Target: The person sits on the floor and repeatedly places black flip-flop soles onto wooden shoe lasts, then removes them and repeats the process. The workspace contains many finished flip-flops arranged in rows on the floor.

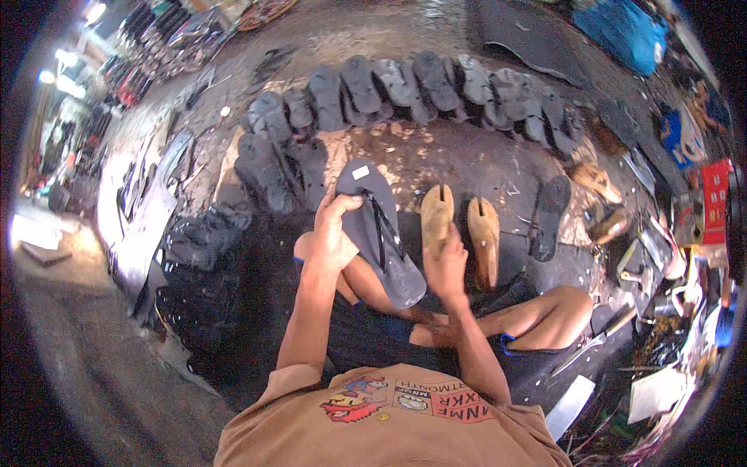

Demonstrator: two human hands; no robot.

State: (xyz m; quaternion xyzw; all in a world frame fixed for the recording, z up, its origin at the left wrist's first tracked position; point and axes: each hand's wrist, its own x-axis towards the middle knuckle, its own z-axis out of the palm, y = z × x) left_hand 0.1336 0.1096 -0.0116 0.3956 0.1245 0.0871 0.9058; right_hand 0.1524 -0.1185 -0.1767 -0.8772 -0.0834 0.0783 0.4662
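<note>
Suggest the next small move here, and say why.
Perhaps bring the right hand to the black strap: the left hand alone holds up its sandal, while the right, blurred, is over a wooden form, its grip unclear.

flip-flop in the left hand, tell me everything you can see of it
The flip-flop has a dark grey, rubbery-looking sole with rounded ends, a glossy black thong strap and a white rectangular label near its far end. The left hand holds it slantwise, thumb on its upper face, left of two tan shoe lasts.
</note>
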